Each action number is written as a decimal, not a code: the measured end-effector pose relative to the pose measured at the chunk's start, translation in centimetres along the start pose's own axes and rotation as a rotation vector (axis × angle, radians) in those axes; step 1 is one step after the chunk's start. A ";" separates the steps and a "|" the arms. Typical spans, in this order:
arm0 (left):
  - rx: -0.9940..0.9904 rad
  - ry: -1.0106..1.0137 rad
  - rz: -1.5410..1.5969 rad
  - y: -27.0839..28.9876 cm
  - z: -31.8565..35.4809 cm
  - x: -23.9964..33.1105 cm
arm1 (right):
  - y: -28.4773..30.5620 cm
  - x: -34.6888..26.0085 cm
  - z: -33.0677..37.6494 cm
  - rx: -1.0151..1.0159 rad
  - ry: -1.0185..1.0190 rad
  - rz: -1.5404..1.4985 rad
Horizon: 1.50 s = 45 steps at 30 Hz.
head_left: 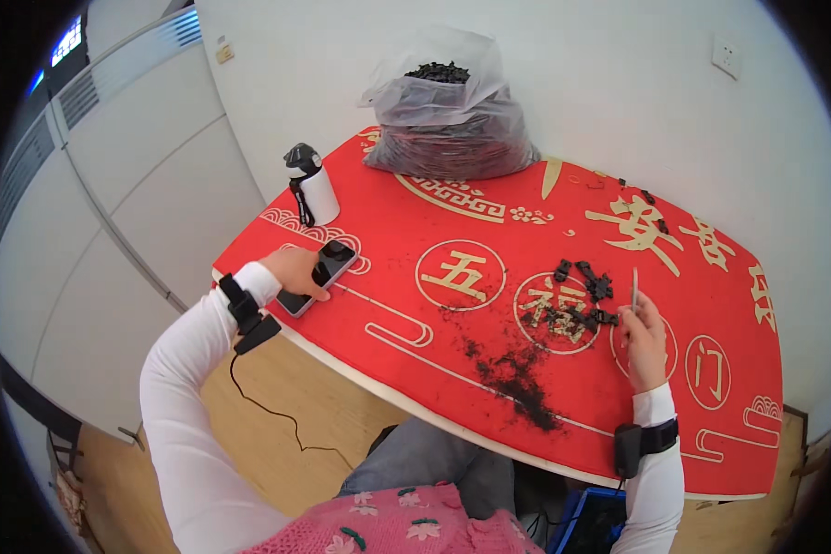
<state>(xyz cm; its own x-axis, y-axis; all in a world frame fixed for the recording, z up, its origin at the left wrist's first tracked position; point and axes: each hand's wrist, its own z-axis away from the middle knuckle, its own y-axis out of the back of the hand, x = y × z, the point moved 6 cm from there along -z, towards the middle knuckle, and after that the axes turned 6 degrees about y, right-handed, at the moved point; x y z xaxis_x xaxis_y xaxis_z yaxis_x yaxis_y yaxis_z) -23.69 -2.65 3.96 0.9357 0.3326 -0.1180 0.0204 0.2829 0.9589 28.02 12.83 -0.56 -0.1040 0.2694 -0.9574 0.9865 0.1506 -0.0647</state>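
My left hand (295, 273) reaches across a dark-screened smartphone (338, 255) at the table's left end, its fingers and thumb closed about the phone's edges. The hand covers the middle of the phone. On the right, my right hand (644, 342) is closed on a thin, silvery blade-like tool (634, 284) that points up and away from me. Just left of these fingers lies a small black plastic part (604, 317). More black plastic parts (596, 283) sit beyond it, and black shavings (524, 383) are scattered toward the near edge.
A large clear plastic bag (457, 138) full of black pieces stands at the back against the wall. A white bottle with a black lid (317, 192) is at the far left. Red cloth (452, 351) with gold print covers the table. Below its front edge is a blue crate (593, 522).
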 end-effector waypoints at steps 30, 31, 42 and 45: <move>0.340 0.092 0.361 -1.6 1.1 0.2 | 7.4 1.6 -1.1 0.545 -0.026 0.105; 0.341 0.090 0.362 -0.9 1.3 0.9 | 7.5 1.6 -1.3 0.540 0.020 0.143; 0.560 -0.893 0.225 4.5 0.3 27.7 | 5.9 0.5 -0.8 0.394 -0.059 0.201; 0.363 -0.931 0.158 4.2 -0.5 36.8 | 10.2 2.2 -2.3 0.394 0.226 0.387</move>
<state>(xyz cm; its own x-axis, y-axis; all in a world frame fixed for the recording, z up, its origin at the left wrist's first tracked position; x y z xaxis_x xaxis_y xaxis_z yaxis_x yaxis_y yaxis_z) 10.66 11.27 3.48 0.8366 -0.5352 0.1167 -0.1671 -0.0464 0.9848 37.56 17.16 -2.65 0.2905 0.4362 -0.8517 0.9263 -0.3515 0.1359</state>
